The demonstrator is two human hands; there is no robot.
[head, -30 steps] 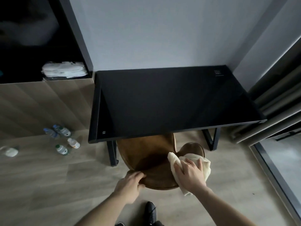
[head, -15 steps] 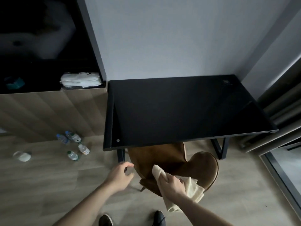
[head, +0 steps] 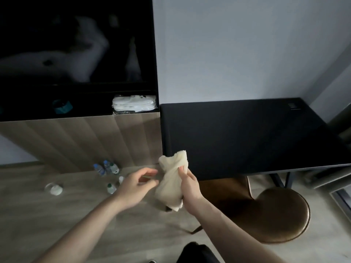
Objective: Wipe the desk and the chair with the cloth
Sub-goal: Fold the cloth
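Note:
My right hand (head: pixel 189 184) grips a cream cloth (head: pixel 171 179), bunched and held upright in the air in front of the near left corner of the black desk (head: pixel 247 135). Just left of the cloth my left hand (head: pixel 135 184) hovers with loosely bent fingers, its fingertips close to the cloth; whether they touch it I cannot tell. The brown chair (head: pixel 269 213) stands partly under the desk's front edge, to the right of both hands, with its round seat showing.
A wood-fronted cabinet (head: pixel 85 141) with a dark shelf and a white packet (head: pixel 133 104) stands left of the desk. Several small bottles (head: pixel 107 168) and a clear lid (head: pixel 54 188) lie on the wooden floor. Curtains hang at the far right.
My right hand lifted the cloth off the chair and brought it up to the left. My left hand left the chair's back and rose toward the cloth. The view swung left.

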